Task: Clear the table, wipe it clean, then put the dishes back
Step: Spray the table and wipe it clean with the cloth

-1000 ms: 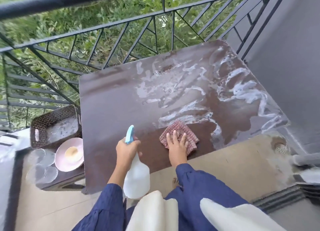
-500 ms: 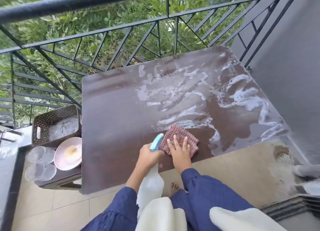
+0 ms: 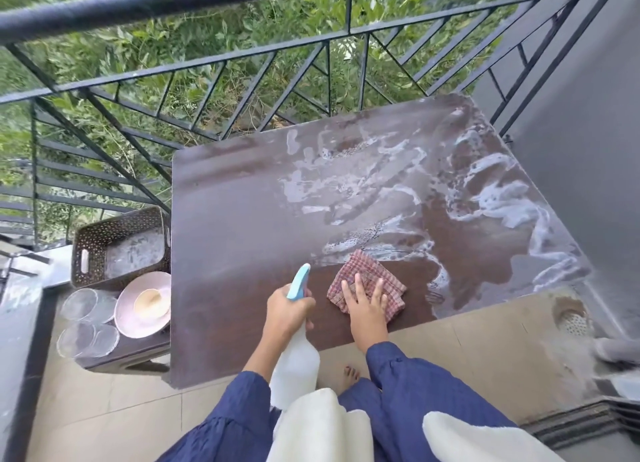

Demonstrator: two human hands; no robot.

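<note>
Table point(image 3: 242, 236) is cleared & mid-wipe: foam streaks point(image 3: 502, 202) cover its right side, the left looks dry. Vs a sec ago, the left hand point(image 3: 289, 311), wrapped round the spray bottle point(image 3: 294, 368), has slid in beside the cloth point(image 3: 367, 278). Right hand point(image 3: 365, 306) stays flat on it, fingers spread, at the near edge. Prob more wiping to go imo. Pink plate point(image 3: 138, 319), clear dishes point(image 3: 83, 319) & basket point(image 3: 117, 243) wait on a low stand, left of frame. Balcony w/ black railing point(image 3: 173, 1), grey wall point(image 3: 571, 115) on the right, tiled floor point(image 3: 485, 351).

Black railing point(image 3: 166, 3), greenery point(image 3: 214, 42) beyond, beige tiled floor point(image 3: 104, 413).
</note>
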